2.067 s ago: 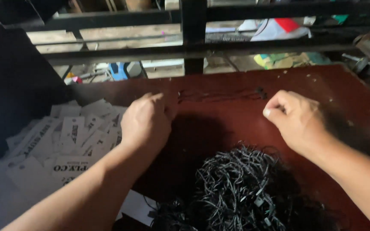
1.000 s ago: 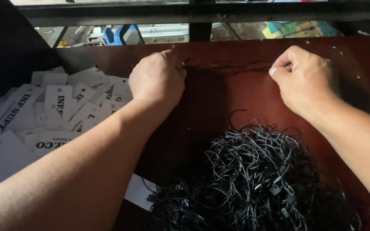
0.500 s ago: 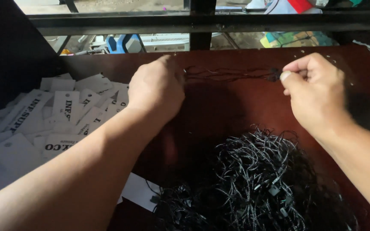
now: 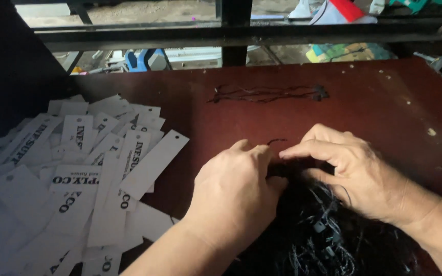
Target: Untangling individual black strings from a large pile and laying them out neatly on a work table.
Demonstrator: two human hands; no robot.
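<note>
black string pile | tangled heap | table's near edge, under hands

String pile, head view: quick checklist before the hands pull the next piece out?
1. Both hands on the pile: ok. Left hand and right hand rest on the top edge of the black string pile.
2. A single string pinched: cannot tell. The fingertips meet over the tangle, and the grip is hidden.
3. Laid-out string bundle clear of the hands: ok. It lies straight on the table, farther back.
4. White tags within reach: ok. They are heaped at the left, apart from the strings.
5. Tangle free to release a strand: cannot tell.
</note>
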